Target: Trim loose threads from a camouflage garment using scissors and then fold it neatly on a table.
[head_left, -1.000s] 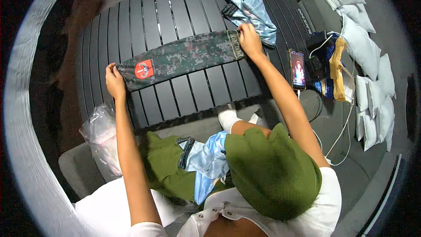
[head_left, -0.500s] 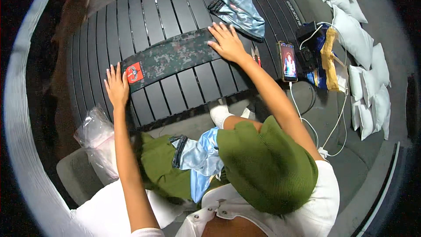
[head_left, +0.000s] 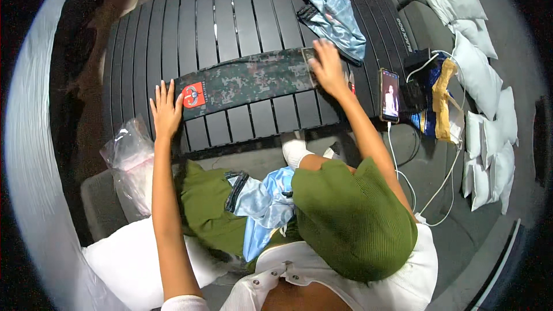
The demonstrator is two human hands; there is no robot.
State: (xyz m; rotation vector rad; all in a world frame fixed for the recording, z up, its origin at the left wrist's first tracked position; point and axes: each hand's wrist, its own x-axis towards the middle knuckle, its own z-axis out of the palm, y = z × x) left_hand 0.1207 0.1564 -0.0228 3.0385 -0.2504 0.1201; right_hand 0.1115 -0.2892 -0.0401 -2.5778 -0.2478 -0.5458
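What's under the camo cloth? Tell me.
The slatted table shows along both long edges of the camo cloth, with the left hand at its patch end. Whatever lies directly beneath is covered and cannot be seen.

A slatted table (head_left: 201, 23) stands beside grey seating (head_left: 425, 23).

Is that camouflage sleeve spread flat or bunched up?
Spread flat: the camouflage sleeve lies smooth across the slatted table, red patch facing up.

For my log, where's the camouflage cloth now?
Head view, upper left of centre: the camouflage cloth lies on the slatted table between left hand and right hand.
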